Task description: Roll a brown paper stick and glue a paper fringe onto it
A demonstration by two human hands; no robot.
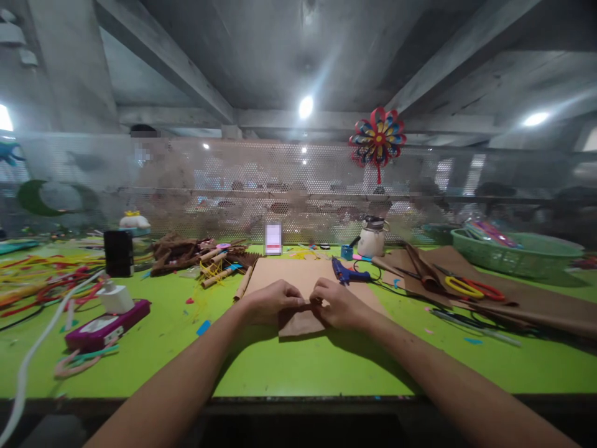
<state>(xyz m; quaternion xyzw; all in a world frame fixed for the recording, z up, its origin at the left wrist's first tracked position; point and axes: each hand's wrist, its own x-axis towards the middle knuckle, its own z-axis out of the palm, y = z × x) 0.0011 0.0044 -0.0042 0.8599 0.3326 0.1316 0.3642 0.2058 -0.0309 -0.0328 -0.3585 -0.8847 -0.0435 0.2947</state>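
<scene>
Both hands meet over the middle of the green table, pinching a piece of brown paper (pixel 301 325). My left hand (pixel 278 295) has its fingertips closed on the paper's upper edge. Close beside it, my right hand (pixel 336 303) grips the same edge with bent fingers. The free part of the paper hangs toward me below the hands. Under them lies a flat tan sheet (pixel 289 272), partly covered by the hands. A blue glue gun (pixel 349 272) rests on the sheet's far right part, just beyond my right hand.
Scissors with yellow and red handles (pixel 473 289) lie on brown paper (pixel 536 308) at right, before a green basket (pixel 513 255). A purple power strip (pixel 109 323) with a white cable (pixel 35 354) is at left. Paper scraps and a phone (pixel 273 239) stand farther back.
</scene>
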